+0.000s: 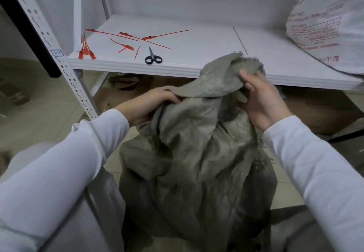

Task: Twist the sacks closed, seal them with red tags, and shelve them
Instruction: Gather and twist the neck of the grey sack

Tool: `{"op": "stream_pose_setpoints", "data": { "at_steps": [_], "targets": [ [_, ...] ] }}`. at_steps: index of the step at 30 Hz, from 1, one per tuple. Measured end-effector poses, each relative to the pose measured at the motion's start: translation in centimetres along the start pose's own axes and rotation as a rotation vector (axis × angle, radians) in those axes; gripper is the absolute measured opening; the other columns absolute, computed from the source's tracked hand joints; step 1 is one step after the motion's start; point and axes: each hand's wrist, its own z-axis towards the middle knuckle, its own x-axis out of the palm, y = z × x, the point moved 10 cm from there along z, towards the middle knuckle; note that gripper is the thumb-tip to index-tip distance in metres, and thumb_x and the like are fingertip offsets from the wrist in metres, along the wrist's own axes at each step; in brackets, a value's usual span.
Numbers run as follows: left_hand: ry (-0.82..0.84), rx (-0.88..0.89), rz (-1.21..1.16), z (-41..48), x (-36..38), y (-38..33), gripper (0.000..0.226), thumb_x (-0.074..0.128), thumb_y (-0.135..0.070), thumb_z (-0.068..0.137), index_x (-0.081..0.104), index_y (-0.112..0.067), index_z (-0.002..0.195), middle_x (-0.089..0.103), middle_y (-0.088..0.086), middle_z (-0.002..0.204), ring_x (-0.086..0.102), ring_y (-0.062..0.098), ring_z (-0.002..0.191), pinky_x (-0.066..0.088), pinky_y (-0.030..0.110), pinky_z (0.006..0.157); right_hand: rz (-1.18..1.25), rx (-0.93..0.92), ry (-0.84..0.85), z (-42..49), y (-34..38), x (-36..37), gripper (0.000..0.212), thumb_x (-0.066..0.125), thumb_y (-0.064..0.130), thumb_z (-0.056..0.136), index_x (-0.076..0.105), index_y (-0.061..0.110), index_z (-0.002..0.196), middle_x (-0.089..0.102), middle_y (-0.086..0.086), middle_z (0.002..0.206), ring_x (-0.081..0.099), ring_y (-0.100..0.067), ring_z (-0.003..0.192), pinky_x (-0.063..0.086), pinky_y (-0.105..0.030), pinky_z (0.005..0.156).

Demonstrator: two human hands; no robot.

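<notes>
The grey woven sack point(197, 143) stood on the floor in front of the person, just below the front edge of the white shelf point(177, 68), its mouth not yet closed and its upper cloth loose and crumpled. The left hand point(151, 102) gripped the near-left edge of the mouth, fingers curled over the cloth and pressed together. The right hand point(258, 98) held the raised flap at the top, fingers curled round a bunch of it; how the thumb lay under the cloth I could not tell.

The step looked to me like gathering the mouth before the twist. To do it well, I judged, both hands ought to bring all the loose edge into one bunch, so no fold was left hanging out, then turn it tight low down and leave a neck long enough for a tag to go round. The weave looked frayed at the rim, so a grip below the fraying seemed safer.

The red tags point(126, 45) lay scattered on the left part of the shelf, with black-handled scissors point(153, 57) just beside them, well apart from either hand. A filled white printed sack point(325, 25) sat on the shelf's right end, leaving bare shelf between it and the tags.
</notes>
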Motion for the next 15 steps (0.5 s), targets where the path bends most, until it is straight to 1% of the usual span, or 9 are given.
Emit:
{"op": "stream_pose_setpoints", "data": {
  "at_steps": [2, 3, 5, 6, 7, 9, 11, 13, 15],
  "targets": [
    [0.212, -0.089, 0.108, -0.5, 1.9, 1.4, 0.066, 0.072, -0.014, 0.063, 0.056, -0.02, 0.127, 0.064, 0.004, 0.123, 0.062, 0.021, 0.112, 0.051, 0.031, 0.093, 0.017, -0.073, 0.096, -0.4, 1.4, 1.2, 0.035, 0.053, 0.011, 0.094, 0.056, 0.013, 0.129, 0.066, -0.006, 0.112, 0.065, -0.017, 0.097, 0.054, -0.031, 0.083],
    [0.286, -0.13, 0.133, -0.9, 2.8, 2.0, 0.077, 0.078, -0.016, 0.061, 0.052, -0.026, 0.132, 0.063, 0.0, 0.126, 0.062, 0.017, 0.113, 0.051, 0.029, 0.093, 0.0, -0.084, 0.146, -0.8, 1.7, 2.2, 0.042, 0.05, 0.011, 0.094, 0.051, 0.012, 0.136, 0.065, -0.007, 0.116, 0.063, -0.017, 0.101, 0.053, -0.031, 0.085],
    [0.345, -0.102, 0.134, -1.3, 4.2, 2.1, 0.07, 0.081, -0.014, 0.067, 0.052, -0.036, 0.127, 0.065, -0.012, 0.12, 0.064, 0.005, 0.107, 0.053, 0.019, 0.084, -0.038, -0.037, 0.251, -1.8, 0.8, 4.4, 0.052, 0.051, 0.015, 0.09, 0.046, 0.014, 0.141, 0.066, -0.002, 0.114, 0.064, -0.012, 0.096, 0.053, -0.025, 0.078],
    [0.329, -0.063, 0.118, -1.2, 4.7, 1.8, 0.061, 0.078, -0.016, 0.072, 0.055, -0.034, 0.125, 0.067, -0.013, 0.117, 0.064, 0.004, 0.107, 0.052, 0.017, 0.083, -0.042, 0.011, 0.296, -2.3, -0.3, 5.4, 0.056, 0.053, 0.016, 0.087, 0.045, 0.014, 0.142, 0.066, -0.002, 0.114, 0.064, -0.011, 0.095, 0.053, -0.025, 0.078],
    [0.278, -0.021, 0.101, -1.1, 4.7, 1.6, 0.054, 0.076, -0.018, 0.074, 0.058, -0.028, 0.124, 0.068, -0.009, 0.118, 0.064, 0.006, 0.108, 0.052, 0.018, 0.084, -0.034, 0.059, 0.339, -2.9, -1.5, 6.2, 0.058, 0.054, 0.015, 0.085, 0.045, 0.013, 0.142, 0.065, -0.006, 0.119, 0.064, -0.014, 0.101, 0.053, -0.027, 0.085],
    [0.148, 0.087, 0.061, -0.3, 4.0, 1.1, 0.046, 0.073, -0.018, 0.08, 0.061, -0.015, 0.124, 0.067, 0.002, 0.123, 0.064, 0.012, 0.111, 0.052, 0.024, 0.088, -0.007, 0.137, 0.437, -3.9, -3.4, 7.5, 0.056, 0.053, 0.014, 0.085, 0.047, 0.009, 0.141, 0.059, -0.018, 0.129, 0.058, -0.023, 0.116, 0.046, -0.034, 0.102],
    [0.032, 0.155, -0.01, 0.2, 2.7, 0.5, 0.038, 0.069, -0.014, 0.086, 0.061, -0.009, 0.124, 0.067, 0.009, 0.122, 0.063, 0.021, 0.113, 0.054, 0.031, 0.091, -0.01, 0.148, 0.495, -4.3, -3.6, 8.0, 0.052, 0.053, 0.015, 0.085, 0.051, 0.007, 0.137, 0.058, -0.022, 0.126, 0.055, -0.028, 0.12, 0.041, -0.039, 0.106],
    [-0.062, 0.178, -0.138, 0.3, 1.1, -0.5, 0.03, 0.063, -0.009, 0.087, 0.065, -0.007, 0.117, 0.071, 0.01, 0.112, 0.067, 0.023, 0.106, 0.055, 0.033, 0.088, -0.058, 0.098, 0.431, -3.4, -2.7, 6.8, 0.043, 0.051, 0.014, 0.088, 0.057, 0.008, 0.13, 0.066, -0.014, 0.117, 0.059, -0.025, 0.116, 0.044, -0.041, 0.104],
    [-0.116, 0.182, -0.342, 0.2, -0.4, -1.6, 0.024, 0.056, -0.007, 0.086, 0.066, -0.004, 0.108, 0.073, 0.01, 0.099, 0.07, 0.021, 0.093, 0.057, 0.031, 0.083, -0.161, 0.04, 0.254, -1.8, -1.6, 4.2, 0.029, 0.052, 0.008, 0.092, 0.065, 0.01, 0.117, 0.072, -0.007, 0.109, 0.066, -0.02, 0.108, 0.05, -0.036, 0.097]
  ]
}}
